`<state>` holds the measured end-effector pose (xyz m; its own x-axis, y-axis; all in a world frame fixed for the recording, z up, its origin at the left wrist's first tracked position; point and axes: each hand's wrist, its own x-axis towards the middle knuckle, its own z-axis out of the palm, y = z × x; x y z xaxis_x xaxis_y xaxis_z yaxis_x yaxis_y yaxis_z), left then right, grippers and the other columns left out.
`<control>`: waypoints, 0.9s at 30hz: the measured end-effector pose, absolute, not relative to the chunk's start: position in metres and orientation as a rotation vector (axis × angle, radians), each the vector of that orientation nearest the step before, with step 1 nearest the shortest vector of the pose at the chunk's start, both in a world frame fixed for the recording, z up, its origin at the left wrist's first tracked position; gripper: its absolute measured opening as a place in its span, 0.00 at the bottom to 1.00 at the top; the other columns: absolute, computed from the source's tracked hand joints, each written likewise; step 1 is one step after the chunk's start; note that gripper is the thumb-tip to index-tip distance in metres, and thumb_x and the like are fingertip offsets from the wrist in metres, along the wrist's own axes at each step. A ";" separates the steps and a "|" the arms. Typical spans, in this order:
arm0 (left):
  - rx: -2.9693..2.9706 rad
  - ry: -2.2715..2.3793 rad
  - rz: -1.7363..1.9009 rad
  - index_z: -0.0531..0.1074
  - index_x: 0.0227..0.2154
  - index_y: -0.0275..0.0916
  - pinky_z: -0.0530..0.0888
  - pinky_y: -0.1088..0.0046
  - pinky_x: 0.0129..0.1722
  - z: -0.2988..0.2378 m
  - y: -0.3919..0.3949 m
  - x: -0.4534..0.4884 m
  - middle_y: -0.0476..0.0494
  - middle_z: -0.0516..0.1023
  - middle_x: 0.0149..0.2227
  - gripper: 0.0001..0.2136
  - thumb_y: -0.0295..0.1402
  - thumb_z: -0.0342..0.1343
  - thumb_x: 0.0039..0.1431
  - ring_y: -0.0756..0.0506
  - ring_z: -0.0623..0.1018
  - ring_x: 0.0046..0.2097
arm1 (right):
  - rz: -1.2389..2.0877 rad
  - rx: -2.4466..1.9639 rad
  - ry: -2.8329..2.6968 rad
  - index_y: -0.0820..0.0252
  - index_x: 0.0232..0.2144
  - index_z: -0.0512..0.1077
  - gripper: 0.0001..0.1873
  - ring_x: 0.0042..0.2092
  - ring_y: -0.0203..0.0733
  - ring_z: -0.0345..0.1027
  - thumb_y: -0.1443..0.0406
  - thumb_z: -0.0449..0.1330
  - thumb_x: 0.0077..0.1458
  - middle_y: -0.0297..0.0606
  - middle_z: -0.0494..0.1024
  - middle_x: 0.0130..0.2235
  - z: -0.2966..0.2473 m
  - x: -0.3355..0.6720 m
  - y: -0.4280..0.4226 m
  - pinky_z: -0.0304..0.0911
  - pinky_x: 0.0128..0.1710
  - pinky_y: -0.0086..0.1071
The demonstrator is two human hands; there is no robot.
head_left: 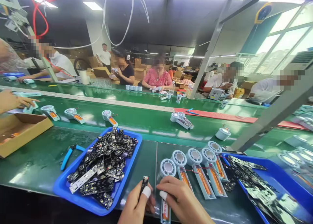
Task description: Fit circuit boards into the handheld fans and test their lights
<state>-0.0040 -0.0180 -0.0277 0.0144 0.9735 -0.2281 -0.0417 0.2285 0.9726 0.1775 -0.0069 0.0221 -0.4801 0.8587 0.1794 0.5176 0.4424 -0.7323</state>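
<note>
My left hand (137, 203) pinches a small black circuit board (144, 184) upright between its fingers, with a white finger cot (146, 192) on the thumb. My right hand (179, 199) is just to the right of the board, its fingers over a white fan-like unit with an orange strip (165, 214). It wears a white finger cot (163, 195) and grips nothing I can see. The unit's round head (168, 168) points away from me. Several similar units (195, 157) lie side by side to the right, joined by thin red and black wires.
A blue tray (73, 196) heaped with black circuit boards is on my left, and another (276, 172) is on my right. Blue-handled pliers (69, 155) lie nearby. A green conveyor belt (137, 119) carries more units. A co-worker's hand (24, 101) is at far left, beside a cardboard box (22, 132).
</note>
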 end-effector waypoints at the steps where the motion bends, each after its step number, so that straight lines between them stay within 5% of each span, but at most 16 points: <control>1: 0.990 1.271 1.044 0.74 0.39 0.39 0.72 0.71 0.27 -0.027 -0.018 -0.004 0.50 0.75 0.25 0.24 0.56 0.55 0.54 0.47 0.73 0.24 | 0.864 -1.152 -2.154 0.54 0.42 0.76 0.17 0.45 0.38 0.72 0.76 0.52 0.61 0.36 0.76 0.44 0.029 0.178 -0.008 0.64 0.46 0.26; 6: 0.883 1.314 0.970 0.76 0.41 0.39 0.60 0.77 0.19 -0.025 -0.015 -0.004 0.56 0.65 0.21 0.27 0.58 0.60 0.49 0.53 0.61 0.19 | 0.923 -1.185 -2.151 0.53 0.48 0.75 0.19 0.48 0.40 0.72 0.77 0.54 0.61 0.35 0.78 0.46 0.046 0.183 -0.010 0.63 0.50 0.28; 13: 1.000 1.212 0.974 0.71 0.28 0.38 0.49 0.77 0.20 -0.016 -0.010 0.009 0.57 0.59 0.20 0.26 0.61 0.57 0.51 0.54 0.52 0.21 | 0.773 -1.271 -2.079 0.51 0.51 0.72 0.18 0.46 0.41 0.72 0.74 0.54 0.64 0.34 0.79 0.45 0.027 0.181 -0.011 0.64 0.47 0.29; 18: 1.198 1.249 0.929 0.64 0.18 0.40 0.55 0.76 0.23 -0.006 -0.001 0.011 0.56 0.60 0.19 0.23 0.54 0.57 0.54 0.52 0.56 0.23 | 0.501 -1.322 -2.147 0.57 0.53 0.71 0.20 0.38 0.43 0.72 0.75 0.53 0.62 0.39 0.78 0.39 0.015 0.172 -0.010 0.65 0.37 0.31; 22: 1.295 1.252 0.852 0.72 0.25 0.38 0.66 0.74 0.31 -0.002 0.007 0.002 0.52 0.68 0.23 0.19 0.50 0.56 0.56 0.47 0.68 0.30 | 0.308 -1.331 -2.238 0.61 0.54 0.69 0.24 0.35 0.44 0.70 0.78 0.52 0.58 0.40 0.78 0.34 0.014 0.168 -0.010 0.63 0.32 0.32; 27: 1.237 1.166 0.868 0.76 0.32 0.37 0.70 0.72 0.41 -0.007 0.008 -0.005 0.47 0.76 0.31 0.17 0.49 0.59 0.55 0.42 0.74 0.40 | 0.411 -1.245 -2.101 0.56 0.49 0.71 0.16 0.39 0.43 0.69 0.75 0.57 0.60 0.36 0.79 0.39 0.010 0.167 -0.011 0.64 0.39 0.32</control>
